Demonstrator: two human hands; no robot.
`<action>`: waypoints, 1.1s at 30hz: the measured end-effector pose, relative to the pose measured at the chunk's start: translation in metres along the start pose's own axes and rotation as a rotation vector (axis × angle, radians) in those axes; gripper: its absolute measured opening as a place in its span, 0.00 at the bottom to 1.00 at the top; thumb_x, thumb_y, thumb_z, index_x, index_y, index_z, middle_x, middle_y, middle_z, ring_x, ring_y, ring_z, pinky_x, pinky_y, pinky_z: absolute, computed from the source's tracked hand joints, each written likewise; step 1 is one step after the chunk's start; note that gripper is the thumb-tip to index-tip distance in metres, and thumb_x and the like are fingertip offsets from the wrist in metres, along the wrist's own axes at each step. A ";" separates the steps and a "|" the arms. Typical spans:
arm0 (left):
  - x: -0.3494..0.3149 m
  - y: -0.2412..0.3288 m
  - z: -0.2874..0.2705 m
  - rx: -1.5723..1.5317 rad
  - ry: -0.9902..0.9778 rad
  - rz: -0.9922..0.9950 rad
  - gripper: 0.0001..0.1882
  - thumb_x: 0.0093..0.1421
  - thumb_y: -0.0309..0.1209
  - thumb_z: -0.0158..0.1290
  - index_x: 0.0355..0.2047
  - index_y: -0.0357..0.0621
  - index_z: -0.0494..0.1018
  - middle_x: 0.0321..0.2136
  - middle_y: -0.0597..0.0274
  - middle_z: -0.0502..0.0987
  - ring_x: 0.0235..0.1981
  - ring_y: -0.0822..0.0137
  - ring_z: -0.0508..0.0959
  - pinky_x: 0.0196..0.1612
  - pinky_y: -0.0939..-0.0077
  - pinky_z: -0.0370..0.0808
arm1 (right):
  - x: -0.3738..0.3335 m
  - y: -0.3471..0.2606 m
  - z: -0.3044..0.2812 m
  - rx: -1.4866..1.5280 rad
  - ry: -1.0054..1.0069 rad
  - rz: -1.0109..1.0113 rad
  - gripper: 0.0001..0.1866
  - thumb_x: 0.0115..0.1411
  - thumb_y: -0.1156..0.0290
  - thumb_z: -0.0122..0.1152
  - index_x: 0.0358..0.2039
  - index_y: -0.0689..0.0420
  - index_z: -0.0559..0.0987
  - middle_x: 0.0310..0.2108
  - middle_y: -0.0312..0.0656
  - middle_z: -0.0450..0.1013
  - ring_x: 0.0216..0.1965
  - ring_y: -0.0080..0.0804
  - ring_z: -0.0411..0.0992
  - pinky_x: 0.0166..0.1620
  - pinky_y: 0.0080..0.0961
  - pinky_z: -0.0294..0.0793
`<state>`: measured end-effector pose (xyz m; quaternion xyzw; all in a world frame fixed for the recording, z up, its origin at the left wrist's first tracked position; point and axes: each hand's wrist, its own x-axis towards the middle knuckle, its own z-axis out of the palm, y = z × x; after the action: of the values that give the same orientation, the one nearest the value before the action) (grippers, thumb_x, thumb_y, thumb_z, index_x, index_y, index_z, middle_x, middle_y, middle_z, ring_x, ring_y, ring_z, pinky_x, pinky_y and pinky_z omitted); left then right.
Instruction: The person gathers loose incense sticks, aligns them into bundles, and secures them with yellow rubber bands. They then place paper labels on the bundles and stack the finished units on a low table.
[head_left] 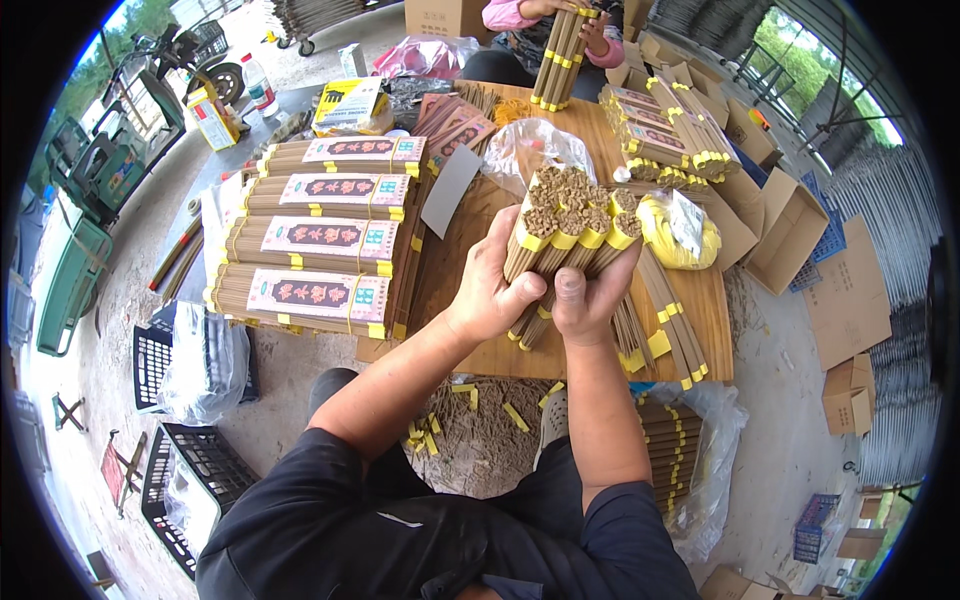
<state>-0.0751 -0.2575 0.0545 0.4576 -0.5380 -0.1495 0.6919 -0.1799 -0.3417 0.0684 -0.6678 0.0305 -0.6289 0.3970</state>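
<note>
Between my left hand (486, 285) and my right hand (592, 300) is a stack of incense stick bundles (572, 215), banded with yellow paper. Both hands are closed round its sides, thumbs on the near face, the stick ends facing up. It is held over the wooden table (468, 345); whether its lower end touches the top cannot be made out. To the left lie rows of labelled incense packs (330, 237), each with a pink paper label and string. Loose banded bundles (676, 325) lie right of my right hand, beside a yellow coil in clear plastic (678, 232).
Across the table a person's hands (590, 30) hold another incense stack (562, 60) upright. More labelled packs (660, 125) are piled at the far right. A clear plastic bag (538, 150) and a grey card (452, 192) lie mid-table. Black crates (190, 490) and cardboard boxes (785, 230) stand around.
</note>
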 end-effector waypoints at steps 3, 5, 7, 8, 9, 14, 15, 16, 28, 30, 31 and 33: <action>0.002 -0.001 0.000 0.002 -0.031 0.030 0.52 0.58 0.68 0.56 0.63 0.33 0.59 0.51 0.45 0.76 0.53 0.54 0.78 0.57 0.61 0.73 | 0.001 0.005 -0.006 0.022 -0.025 -0.011 0.55 0.57 0.38 0.68 0.65 0.71 0.56 0.53 0.49 0.70 0.52 0.37 0.71 0.57 0.36 0.70; 0.000 -0.003 0.002 -0.077 -0.029 0.001 0.51 0.58 0.67 0.56 0.63 0.33 0.59 0.50 0.46 0.76 0.53 0.55 0.78 0.57 0.62 0.73 | -0.001 0.004 -0.004 0.034 0.004 0.034 0.54 0.58 0.37 0.66 0.65 0.71 0.58 0.54 0.49 0.70 0.52 0.37 0.71 0.56 0.35 0.70; -0.001 -0.007 0.003 -0.129 -0.042 0.000 0.51 0.58 0.66 0.57 0.63 0.32 0.59 0.50 0.47 0.76 0.52 0.57 0.77 0.57 0.62 0.72 | -0.003 0.004 -0.005 0.023 0.006 0.047 0.50 0.60 0.37 0.64 0.64 0.70 0.60 0.53 0.48 0.70 0.52 0.36 0.71 0.56 0.35 0.70; 0.000 -0.010 0.002 -0.141 -0.055 0.013 0.50 0.58 0.65 0.57 0.63 0.32 0.59 0.49 0.47 0.76 0.52 0.57 0.77 0.57 0.63 0.72 | -0.003 0.004 -0.006 0.006 -0.007 0.038 0.48 0.62 0.37 0.62 0.63 0.69 0.62 0.53 0.47 0.71 0.52 0.35 0.71 0.56 0.34 0.70; 0.000 -0.011 0.001 -0.154 -0.068 0.027 0.50 0.58 0.64 0.58 0.63 0.32 0.59 0.49 0.48 0.76 0.52 0.58 0.77 0.56 0.63 0.72 | -0.002 0.004 -0.007 -0.012 -0.020 0.028 0.46 0.63 0.37 0.59 0.62 0.68 0.64 0.53 0.46 0.71 0.51 0.35 0.71 0.56 0.34 0.70; -0.001 -0.012 0.000 -0.027 -0.026 0.044 0.51 0.57 0.64 0.59 0.63 0.32 0.59 0.49 0.48 0.76 0.51 0.56 0.79 0.55 0.64 0.73 | -0.002 -0.008 -0.005 0.016 0.049 0.152 0.36 0.73 0.41 0.42 0.56 0.67 0.72 0.51 0.45 0.74 0.51 0.31 0.72 0.55 0.31 0.71; -0.001 -0.012 0.000 -0.014 -0.014 0.050 0.51 0.57 0.64 0.59 0.63 0.32 0.59 0.49 0.48 0.76 0.51 0.56 0.79 0.55 0.64 0.74 | -0.001 -0.010 -0.005 0.014 0.045 0.151 0.36 0.73 0.41 0.43 0.56 0.67 0.72 0.51 0.45 0.74 0.51 0.31 0.72 0.55 0.32 0.72; -0.001 -0.010 0.001 0.012 -0.012 0.054 0.51 0.57 0.65 0.59 0.63 0.32 0.59 0.49 0.48 0.76 0.51 0.55 0.79 0.55 0.64 0.74 | -0.001 -0.011 -0.005 0.013 0.041 0.150 0.35 0.73 0.41 0.43 0.56 0.67 0.71 0.52 0.45 0.74 0.51 0.31 0.72 0.55 0.32 0.72; 0.008 0.017 -0.005 0.020 -0.146 -0.167 0.56 0.37 0.47 0.80 0.62 0.35 0.64 0.52 0.52 0.79 0.54 0.64 0.78 0.60 0.65 0.73 | 0.000 -0.013 -0.006 -0.035 0.145 0.119 0.27 0.75 0.50 0.44 0.52 0.65 0.73 0.44 0.40 0.75 0.43 0.26 0.72 0.47 0.26 0.73; 0.008 0.017 -0.006 -0.047 -0.147 -0.257 0.55 0.38 0.45 0.80 0.63 0.36 0.64 0.52 0.53 0.79 0.54 0.64 0.78 0.60 0.66 0.73 | 0.001 -0.011 -0.008 -0.005 0.160 0.170 0.26 0.75 0.50 0.45 0.49 0.64 0.75 0.40 0.38 0.76 0.40 0.24 0.72 0.45 0.26 0.72; 0.009 0.019 -0.006 -0.053 -0.138 -0.255 0.53 0.40 0.41 0.79 0.63 0.37 0.64 0.52 0.54 0.79 0.54 0.65 0.78 0.60 0.66 0.73 | -0.001 -0.005 -0.012 -0.042 0.136 0.141 0.23 0.76 0.54 0.44 0.51 0.65 0.73 0.41 0.39 0.75 0.41 0.24 0.72 0.46 0.26 0.72; 0.007 0.014 -0.009 -0.051 -0.135 -0.248 0.53 0.40 0.40 0.79 0.63 0.37 0.64 0.52 0.54 0.79 0.54 0.65 0.79 0.60 0.66 0.73 | 0.003 -0.006 -0.007 -0.055 0.198 0.132 0.21 0.76 0.57 0.45 0.52 0.65 0.72 0.42 0.39 0.75 0.42 0.24 0.72 0.48 0.26 0.72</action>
<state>-0.0689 -0.2508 0.0701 0.4918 -0.5189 -0.2780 0.6416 -0.1878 -0.3426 0.0740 -0.6097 0.1306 -0.6632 0.4141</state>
